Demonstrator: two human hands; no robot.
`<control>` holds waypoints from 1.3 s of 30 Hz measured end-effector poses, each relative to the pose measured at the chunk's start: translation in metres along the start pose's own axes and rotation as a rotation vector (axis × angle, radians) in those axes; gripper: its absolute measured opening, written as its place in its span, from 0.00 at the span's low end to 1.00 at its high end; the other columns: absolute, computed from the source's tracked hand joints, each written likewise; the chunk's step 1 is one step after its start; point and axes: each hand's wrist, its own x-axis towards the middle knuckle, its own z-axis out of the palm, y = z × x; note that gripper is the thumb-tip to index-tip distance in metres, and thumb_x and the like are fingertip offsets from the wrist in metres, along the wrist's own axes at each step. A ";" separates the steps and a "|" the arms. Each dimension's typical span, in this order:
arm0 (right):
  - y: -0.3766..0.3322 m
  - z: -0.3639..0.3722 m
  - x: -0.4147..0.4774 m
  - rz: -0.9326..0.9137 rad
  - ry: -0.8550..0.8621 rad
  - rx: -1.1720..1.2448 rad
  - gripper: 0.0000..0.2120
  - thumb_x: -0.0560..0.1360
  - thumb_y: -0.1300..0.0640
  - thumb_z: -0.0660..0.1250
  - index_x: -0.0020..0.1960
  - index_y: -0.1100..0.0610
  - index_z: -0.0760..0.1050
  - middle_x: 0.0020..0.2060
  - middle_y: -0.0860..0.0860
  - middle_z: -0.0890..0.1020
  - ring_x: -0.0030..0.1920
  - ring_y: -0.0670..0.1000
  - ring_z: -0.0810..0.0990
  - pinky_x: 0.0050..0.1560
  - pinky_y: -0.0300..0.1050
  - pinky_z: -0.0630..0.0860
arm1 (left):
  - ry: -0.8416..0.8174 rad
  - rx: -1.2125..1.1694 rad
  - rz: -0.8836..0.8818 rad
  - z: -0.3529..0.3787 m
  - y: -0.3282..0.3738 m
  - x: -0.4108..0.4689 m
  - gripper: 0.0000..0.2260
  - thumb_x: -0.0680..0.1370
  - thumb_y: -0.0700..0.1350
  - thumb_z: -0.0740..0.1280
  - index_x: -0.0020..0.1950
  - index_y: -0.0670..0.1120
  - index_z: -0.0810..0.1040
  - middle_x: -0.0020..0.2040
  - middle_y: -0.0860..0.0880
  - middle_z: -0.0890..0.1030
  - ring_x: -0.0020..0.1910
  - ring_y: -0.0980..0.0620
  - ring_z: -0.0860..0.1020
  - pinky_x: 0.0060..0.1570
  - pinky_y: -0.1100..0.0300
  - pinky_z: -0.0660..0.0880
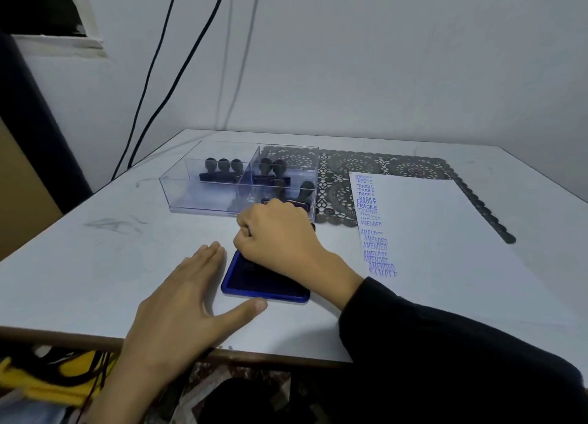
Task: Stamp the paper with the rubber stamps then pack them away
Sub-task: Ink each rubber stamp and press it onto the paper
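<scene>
A blue ink pad [270, 288] lies on the white table near the front edge. My right hand [280, 236] is curled round a rubber stamp, almost wholly hidden in the fist, and holds it down on the pad. My left hand [187, 296] rests flat on the table with its fingers straight, the fingertips and thumb against the pad's left and front sides. A white paper [423, 232] lies to the right, with blue prints reading FRAGILE, AMENDED and SAMPLE down its left edge. A clear plastic organiser box [203, 201] behind the pad holds several black-handled stamps [222, 167] in its compartments.
A dark lace placemat [381, 164] lies under the paper and the box's right end. Two black cables [159, 73] hang down the wall at the back left. The table's front edge [286, 357] runs just below my left hand.
</scene>
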 end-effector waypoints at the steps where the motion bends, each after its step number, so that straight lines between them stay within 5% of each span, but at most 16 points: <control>1: -0.001 0.000 -0.002 -0.015 0.019 -0.020 0.17 0.71 0.59 0.61 0.28 0.55 0.56 0.25 0.49 0.61 0.26 0.52 0.60 0.28 0.42 0.52 | -0.003 0.007 0.001 0.001 0.000 0.000 0.51 0.56 0.81 0.47 0.76 0.61 0.51 0.67 0.72 0.45 0.66 0.72 0.45 0.70 0.58 0.59; 8: -0.010 -0.001 -0.019 -0.038 0.153 -0.130 0.20 0.63 0.58 0.72 0.31 0.53 0.58 0.25 0.45 0.45 0.21 0.52 0.53 0.31 0.37 0.41 | -0.002 0.038 0.025 0.003 -0.002 0.002 0.51 0.57 0.81 0.47 0.77 0.61 0.51 0.70 0.71 0.46 0.67 0.71 0.44 0.70 0.57 0.59; 10: -0.008 0.001 -0.020 -0.049 0.169 -0.123 0.17 0.66 0.58 0.69 0.31 0.53 0.60 0.24 0.45 0.49 0.21 0.50 0.51 0.30 0.38 0.42 | 0.004 0.022 0.033 0.004 -0.003 0.003 0.51 0.56 0.81 0.48 0.77 0.61 0.52 0.72 0.70 0.48 0.67 0.71 0.46 0.70 0.55 0.59; 16: 0.015 -0.029 -0.025 -0.009 0.151 0.044 0.11 0.73 0.54 0.62 0.33 0.54 0.66 0.26 0.49 0.72 0.30 0.56 0.72 0.32 0.45 0.66 | 0.000 -0.282 0.051 0.004 0.000 0.000 0.52 0.55 0.78 0.62 0.76 0.60 0.56 0.75 0.65 0.57 0.73 0.64 0.57 0.72 0.52 0.61; 22: 0.077 -0.075 -0.055 0.032 0.002 -0.032 0.15 0.72 0.56 0.63 0.30 0.54 0.61 0.24 0.50 0.69 0.27 0.48 0.65 0.30 0.42 0.61 | 0.044 -0.558 0.292 0.017 0.059 -0.018 0.39 0.63 0.67 0.68 0.73 0.63 0.62 0.70 0.72 0.60 0.67 0.77 0.56 0.65 0.79 0.54; 25: 0.097 -0.073 -0.074 0.082 -0.077 -0.086 0.15 0.71 0.54 0.63 0.30 0.54 0.61 0.23 0.51 0.68 0.29 0.53 0.67 0.32 0.46 0.64 | -0.039 -0.491 0.403 0.039 0.093 -0.022 0.36 0.72 0.63 0.67 0.75 0.63 0.53 0.70 0.74 0.50 0.67 0.80 0.47 0.68 0.77 0.47; 28: 0.107 -0.067 -0.085 0.090 -0.080 -0.136 0.13 0.68 0.49 0.57 0.29 0.54 0.60 0.24 0.51 0.69 0.31 0.57 0.70 0.31 0.46 0.62 | -0.039 -0.250 0.502 0.067 0.107 -0.020 0.32 0.78 0.62 0.58 0.78 0.53 0.51 0.75 0.65 0.48 0.69 0.75 0.40 0.64 0.80 0.38; 32: 0.113 -0.064 -0.089 0.077 -0.061 -0.162 0.13 0.69 0.49 0.55 0.29 0.53 0.59 0.24 0.50 0.68 0.31 0.57 0.69 0.28 0.45 0.57 | 0.036 -0.010 0.474 0.078 0.112 -0.015 0.29 0.79 0.59 0.52 0.68 0.39 0.73 0.68 0.44 0.73 0.70 0.53 0.67 0.71 0.65 0.47; 39: 0.112 -0.062 -0.089 0.110 -0.042 -0.138 0.15 0.71 0.50 0.58 0.29 0.53 0.59 0.24 0.49 0.67 0.32 0.56 0.68 0.28 0.44 0.55 | 0.160 0.123 0.484 0.101 0.105 -0.011 0.29 0.81 0.57 0.51 0.63 0.35 0.77 0.64 0.38 0.76 0.64 0.44 0.75 0.61 0.44 0.73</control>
